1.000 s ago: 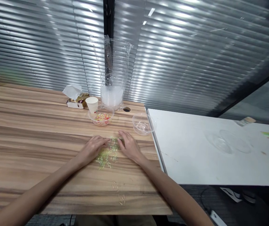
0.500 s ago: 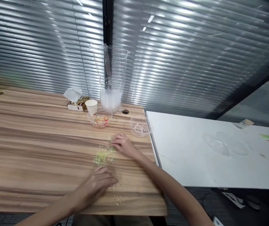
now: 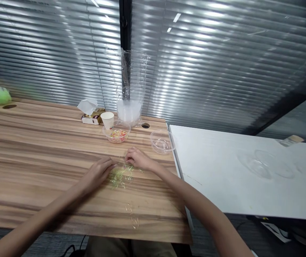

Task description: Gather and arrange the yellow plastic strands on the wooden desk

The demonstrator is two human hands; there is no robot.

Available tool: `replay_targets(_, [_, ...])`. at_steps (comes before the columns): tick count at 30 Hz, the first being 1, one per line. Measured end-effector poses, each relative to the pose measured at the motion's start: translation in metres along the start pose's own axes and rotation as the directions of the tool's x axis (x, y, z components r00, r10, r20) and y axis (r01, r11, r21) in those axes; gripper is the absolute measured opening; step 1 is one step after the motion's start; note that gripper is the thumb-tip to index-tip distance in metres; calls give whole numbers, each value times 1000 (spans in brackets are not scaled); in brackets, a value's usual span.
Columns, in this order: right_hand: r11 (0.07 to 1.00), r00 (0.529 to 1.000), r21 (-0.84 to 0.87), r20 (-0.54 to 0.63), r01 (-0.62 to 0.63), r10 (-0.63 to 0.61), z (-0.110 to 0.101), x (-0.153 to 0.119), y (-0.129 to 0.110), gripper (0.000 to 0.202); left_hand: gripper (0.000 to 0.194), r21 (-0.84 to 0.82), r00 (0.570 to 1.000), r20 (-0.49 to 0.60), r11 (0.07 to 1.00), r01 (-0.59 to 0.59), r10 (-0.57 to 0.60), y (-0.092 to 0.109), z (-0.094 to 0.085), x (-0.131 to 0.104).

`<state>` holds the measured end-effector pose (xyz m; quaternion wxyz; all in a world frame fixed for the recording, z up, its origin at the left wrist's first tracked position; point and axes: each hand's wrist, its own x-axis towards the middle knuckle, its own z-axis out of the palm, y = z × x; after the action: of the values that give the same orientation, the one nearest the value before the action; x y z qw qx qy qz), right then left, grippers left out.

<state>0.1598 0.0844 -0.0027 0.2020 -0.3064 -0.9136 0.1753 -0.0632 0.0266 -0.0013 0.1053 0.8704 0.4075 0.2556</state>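
Observation:
A loose pile of thin yellow-green strips (image 3: 119,177) lies on the wood-grain table. My left hand (image 3: 101,172) is at the pile's upper left edge, fingers pressed together with the tips pointing right. Just across from it, my right hand (image 3: 137,159) has its fingers curled into a pinch at the far side of the pile. What either hand has between its fingertips is hidden or too small to name. A few pale curled strips (image 3: 134,223) are scattered nearer the table's front edge.
Beyond the hands stand a clear bowl (image 3: 127,135) with red and yellow bits, a paper cup (image 3: 107,120), a tissue box (image 3: 90,119) and stacked clear bowls in plastic (image 3: 129,112). Another clear bowl (image 3: 161,146) is at the right edge. Clear lids (image 3: 260,167) lie on the white table (image 3: 217,189).
My left hand has moved away from me, from the near side of the pile to its upper left. My right hand stays near the far side, its fingers more curled. The view has shifted slightly left.

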Motion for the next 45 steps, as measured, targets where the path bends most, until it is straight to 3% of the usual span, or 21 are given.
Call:
replay_targets(4, [999,997,41,-67,-33,35,-6,-25,-25,13,27,-54,997,69,998,-15,19,-7,5,10])
replay_targets(7, [997,999,70,-42,33,-30,-7,-59,-52,10,28,-136,992,106,990,-47,62,-9,8,8])
replay_targets(13, [988,996,124,-18,88,-87,5,-105,-74,17,24,-220,999,26,975,-36,43,-12,14,-2])
replay_targets(19, [995,983,98,-176,-35,52,4,-85,-57,14,24,-294,985,167,952,90,-42,-13,3,0])
replay_targets(24, [997,987,13,-136,-80,81,6,-58,-40,14,28,-373,965,262,919,133,-33,-17,-6,1])
replay_targets(35, [997,997,-15,-26,-75,74,7,-40,-34,11,25,-301,982,150,941,157,-116,-8,8,5])
replay_targets(41, [994,995,-69,40,-84,86,4,-36,-37,13,21,-283,984,143,949,142,-105,-10,7,5])
replay_targets(45, [991,995,-98,7,-95,96,5,-35,-43,12,18,-301,988,142,949,96,-56,-13,4,6])
